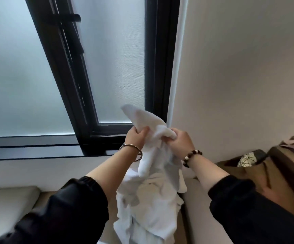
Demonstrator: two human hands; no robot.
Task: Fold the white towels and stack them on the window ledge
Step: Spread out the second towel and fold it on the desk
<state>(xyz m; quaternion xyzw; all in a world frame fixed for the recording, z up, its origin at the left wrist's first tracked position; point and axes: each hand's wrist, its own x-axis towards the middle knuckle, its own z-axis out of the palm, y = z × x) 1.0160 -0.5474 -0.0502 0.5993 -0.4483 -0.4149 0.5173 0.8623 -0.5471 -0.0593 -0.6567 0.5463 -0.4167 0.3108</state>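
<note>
Both hands — left hand (137, 136) and right hand (180, 140) — pinch the white towel (148, 187) shut at its top edge, cloth hanging limp below the fingers, likely hunting corners, the window ledge (37, 150) off beyond the left fingers.

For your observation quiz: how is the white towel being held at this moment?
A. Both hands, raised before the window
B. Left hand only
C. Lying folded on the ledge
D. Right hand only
A: the left hand and the right hand both grip the towel bunched, in front of the window.
</note>
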